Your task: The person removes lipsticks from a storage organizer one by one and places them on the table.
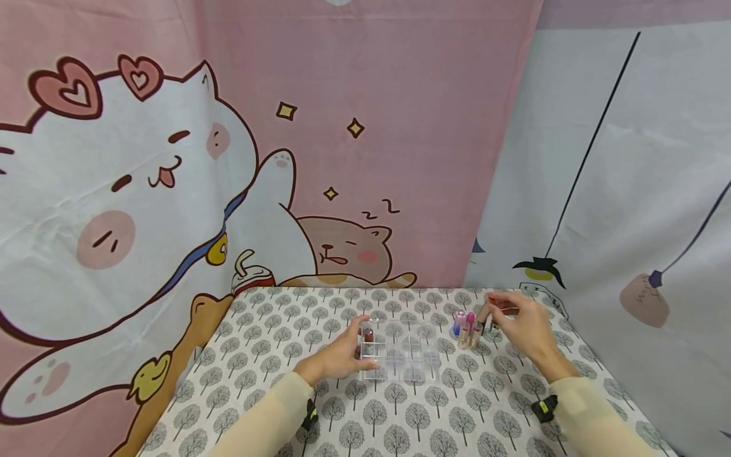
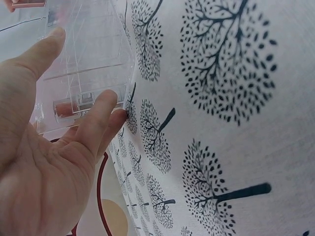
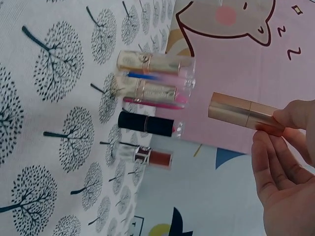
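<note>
My left hand grips the left end of a clear divided organizer, with the thumb on the near side and fingers on the far side. Inside a far-left compartment stands a small tube with a reddish-brown part. My right hand pinches a gold lipstick tube by one end, off the table. Close to it stand a black lipstick, a clear tube with a brown-red part and two pale gold lipsticks with clear ends.
A tree-print cloth covers the table. Behind the pale gold lipsticks show a pink item and a blue one. A cartoon-print curtain hangs along the back and sides.
</note>
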`<control>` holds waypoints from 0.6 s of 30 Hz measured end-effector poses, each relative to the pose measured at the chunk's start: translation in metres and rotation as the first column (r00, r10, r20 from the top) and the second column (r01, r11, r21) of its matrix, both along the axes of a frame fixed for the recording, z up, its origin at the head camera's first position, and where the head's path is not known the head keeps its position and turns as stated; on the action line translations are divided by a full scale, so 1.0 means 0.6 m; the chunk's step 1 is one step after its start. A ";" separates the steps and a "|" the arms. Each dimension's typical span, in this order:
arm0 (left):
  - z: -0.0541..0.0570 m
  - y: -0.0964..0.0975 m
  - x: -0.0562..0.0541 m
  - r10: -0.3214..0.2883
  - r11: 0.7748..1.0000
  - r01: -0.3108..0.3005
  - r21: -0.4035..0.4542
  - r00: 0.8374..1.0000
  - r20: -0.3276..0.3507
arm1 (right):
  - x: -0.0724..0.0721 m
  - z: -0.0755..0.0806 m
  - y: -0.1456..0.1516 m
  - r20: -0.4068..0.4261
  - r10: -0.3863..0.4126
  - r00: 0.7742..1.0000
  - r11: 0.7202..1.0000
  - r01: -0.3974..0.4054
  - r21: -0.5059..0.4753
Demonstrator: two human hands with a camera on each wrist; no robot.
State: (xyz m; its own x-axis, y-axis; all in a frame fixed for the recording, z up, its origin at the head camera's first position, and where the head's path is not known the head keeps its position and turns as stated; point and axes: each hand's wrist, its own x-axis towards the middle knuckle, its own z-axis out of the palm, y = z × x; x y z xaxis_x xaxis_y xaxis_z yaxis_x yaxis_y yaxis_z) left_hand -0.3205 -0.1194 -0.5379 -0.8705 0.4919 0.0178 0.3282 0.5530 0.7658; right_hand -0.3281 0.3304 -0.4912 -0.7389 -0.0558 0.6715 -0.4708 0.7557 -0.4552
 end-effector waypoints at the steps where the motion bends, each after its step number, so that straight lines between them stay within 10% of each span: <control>1: 0.000 0.000 0.000 0.000 1.000 0.000 -0.002 1.000 0.000 | 0.000 -0.001 0.003 0.001 -0.003 1.000 1.000 0.003 0.000; 18: 0.000 0.000 0.001 -0.002 1.000 0.002 -0.004 1.000 0.001 | -0.009 -0.023 0.055 0.114 -0.039 0.993 0.999 0.042 -0.024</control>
